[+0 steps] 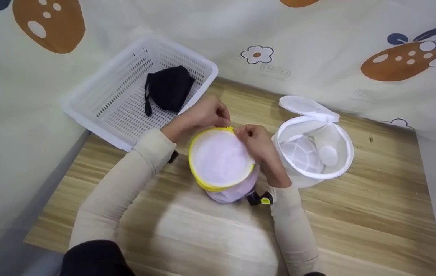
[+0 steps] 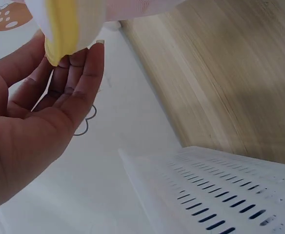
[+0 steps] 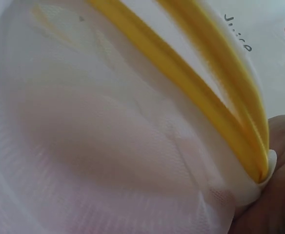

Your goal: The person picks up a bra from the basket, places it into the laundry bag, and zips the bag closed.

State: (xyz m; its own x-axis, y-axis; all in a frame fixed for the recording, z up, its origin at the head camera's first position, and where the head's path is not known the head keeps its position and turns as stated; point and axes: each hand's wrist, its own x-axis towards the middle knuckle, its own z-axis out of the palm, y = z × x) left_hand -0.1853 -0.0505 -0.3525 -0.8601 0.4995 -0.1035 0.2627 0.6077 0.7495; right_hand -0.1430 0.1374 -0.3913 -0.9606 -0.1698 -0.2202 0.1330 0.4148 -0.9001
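A round pale pink mesh wash bag (image 1: 223,157) with a yellow zip edge stands on the table in the middle of the head view, its top tilted toward me. My left hand (image 1: 207,111) pinches the yellow edge at the far side; in the left wrist view its thumb and fingers (image 2: 84,85) meet round that edge. Just beside it, my right hand (image 1: 256,143) pinches the rim with thumb and forefinger. Seen in the right wrist view, the yellow zip edges (image 3: 191,92) stand apart and come together near this hand, whose fingers are mostly hidden by the mesh.
A white slotted basket (image 1: 101,124) stands back left, holding a black cup-shaped cloth item (image 1: 170,88) with a strap. Right of the hands is a white mesh wash bag (image 1: 298,178), its lid (image 1: 306,105) flipped back. Printed cloth (image 1: 218,34) hangs behind the wooden table (image 1: 386,214).
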